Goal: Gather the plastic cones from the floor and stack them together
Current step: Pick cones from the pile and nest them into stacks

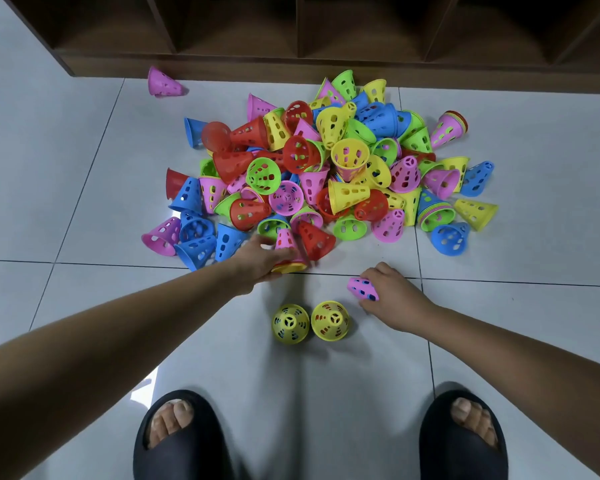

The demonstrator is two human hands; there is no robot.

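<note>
Clasped a pink cone (284, 241) in left grip (260, 262) at the pile's (326, 168) near edge, a second cone (362, 289) in right grip (397, 301), seemingly for nesting.

Pale grey tile floor (84, 202), thin dark grout lines. Dark wood shelf (298, 60) along far side, open cubbies. Black left slipper (174, 455), right slipper (465, 455), well apart, toes showing.

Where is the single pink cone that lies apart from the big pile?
In the head view the lone pink cone lies on its side at the far left, close to the wooden shelf, apart from the pile.
</note>
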